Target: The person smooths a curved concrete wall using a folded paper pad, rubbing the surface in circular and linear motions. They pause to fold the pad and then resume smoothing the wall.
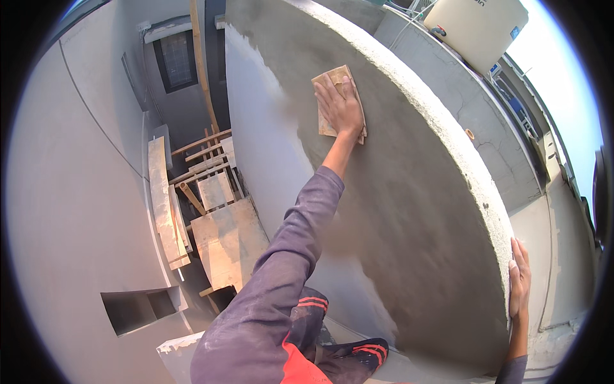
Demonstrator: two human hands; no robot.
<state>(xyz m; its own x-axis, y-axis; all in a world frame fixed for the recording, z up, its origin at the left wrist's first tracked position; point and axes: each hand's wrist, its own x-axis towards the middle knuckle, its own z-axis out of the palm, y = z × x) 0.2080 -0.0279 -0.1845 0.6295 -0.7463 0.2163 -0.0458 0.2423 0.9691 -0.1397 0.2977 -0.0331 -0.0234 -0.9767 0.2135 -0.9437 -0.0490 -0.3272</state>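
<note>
My left hand [339,105] is stretched far out in front of me. It presses a folded tan sheet [325,128] flat against the wall. The sheet looks like sandpaper or stiff paper; I cannot tell which. Around it the wall face is coated with damp-looking grey plaster [409,211], and a paler, bluish-white strip [268,115] runs along its left side. At the far right, my right hand [521,278] rests with straight fingers on the rough white top edge [441,115] of the wall, holding nothing.
Left of the wall, wooden boards [227,237] and poles lie down in a narrow gap. A smooth grey wall [70,192] with a rectangular opening [141,310] stands beyond it. My shoe [358,355] is at the wall's foot. A cream tank [476,29] sits at upper right.
</note>
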